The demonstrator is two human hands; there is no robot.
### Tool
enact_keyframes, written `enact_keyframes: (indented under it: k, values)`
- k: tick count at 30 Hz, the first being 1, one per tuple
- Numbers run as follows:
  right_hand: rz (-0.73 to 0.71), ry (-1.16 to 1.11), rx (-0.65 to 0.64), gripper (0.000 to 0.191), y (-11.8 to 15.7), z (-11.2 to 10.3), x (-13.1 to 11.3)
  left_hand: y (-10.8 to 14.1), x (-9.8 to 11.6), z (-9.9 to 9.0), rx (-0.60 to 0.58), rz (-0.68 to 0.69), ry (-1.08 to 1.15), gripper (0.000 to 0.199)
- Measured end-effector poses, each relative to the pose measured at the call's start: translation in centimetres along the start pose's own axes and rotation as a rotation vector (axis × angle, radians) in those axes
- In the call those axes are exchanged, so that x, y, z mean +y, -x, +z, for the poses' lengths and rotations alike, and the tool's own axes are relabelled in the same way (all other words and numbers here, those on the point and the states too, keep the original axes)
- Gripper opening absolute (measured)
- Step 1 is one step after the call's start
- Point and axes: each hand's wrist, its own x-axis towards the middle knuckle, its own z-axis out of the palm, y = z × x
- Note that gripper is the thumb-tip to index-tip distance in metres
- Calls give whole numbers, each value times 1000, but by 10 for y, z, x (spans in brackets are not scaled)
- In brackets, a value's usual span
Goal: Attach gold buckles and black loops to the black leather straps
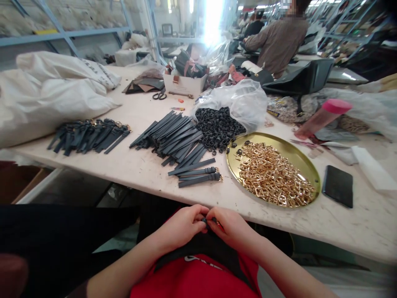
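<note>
My left hand (189,223) and my right hand (228,223) meet just off the table's front edge, above my lap. Both are closed, fingertips pinching a small dark strap (204,222) whose greater part is hidden by the fingers. Beyond them on the table lie finished-looking straps with gold buckles (201,176). A pile of plain dark straps (176,134) is behind these, beside a heap of small black loops (220,126) spilling from a clear plastic bag (245,101). To the right, a gold oval tray (305,159) bears many gold buckles (276,178) and a few black loops.
A bunch of buckled straps (89,135) and white sacks (52,91) lie at left. Scissors (159,96) and a white box (185,85) stand farther back. A phone (338,186) and a pink-capped bottle (322,119) are at right. A person (279,39) works beyond the table.
</note>
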Motion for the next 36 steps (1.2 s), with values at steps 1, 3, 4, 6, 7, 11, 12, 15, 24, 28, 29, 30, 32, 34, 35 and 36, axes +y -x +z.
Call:
enact_keyframes:
  k: [1,3,4,6,7,11,12,15,24,28,29,30,32,34,35,36]
  values:
    - [4,-21,10,12,-1,1,1,0,0,-1,17,14,-31,31]
    - [36,-135,42,16,-3,4,2,-1,-1,-2,37,38,-73,34]
    - [65,-206,55,17,-3,4,2,-1,-2,-4,41,49,-91,36]
    - [127,-312,60,14,-3,5,2,-1,-3,-7,35,73,-127,37]
    - [156,-338,54,11,-3,5,2,-1,-3,-8,22,85,-143,35]
    - [200,-294,51,9,-6,3,0,-5,-5,-12,34,99,-224,33]
    - [186,-250,53,10,-7,3,0,-6,-6,-12,50,90,-246,34]
    - [108,-125,37,10,-8,6,2,-10,-9,-12,79,69,-268,36]
    - [87,-185,147,16,-10,17,13,-7,-3,-23,-54,-34,-241,21]
    - [33,-146,189,17,-9,18,11,-11,-7,-18,-41,-25,-266,24]
    - [28,-142,196,17,-8,18,11,-11,-7,-16,-46,-18,-276,24]
    - [28,-138,200,17,-7,18,11,-11,-8,-15,-56,-13,-283,24]
    - [29,-118,196,18,-5,18,11,-10,-7,-13,-69,-10,-296,23]
    - [20,-67,197,19,-3,19,10,-8,-4,-12,-64,-9,-327,24]
    - [10,-40,199,19,-3,19,10,-7,-3,-12,-56,-3,-348,24]
    - [-2,-20,202,20,-3,19,9,-7,-2,-10,-46,7,-368,24]
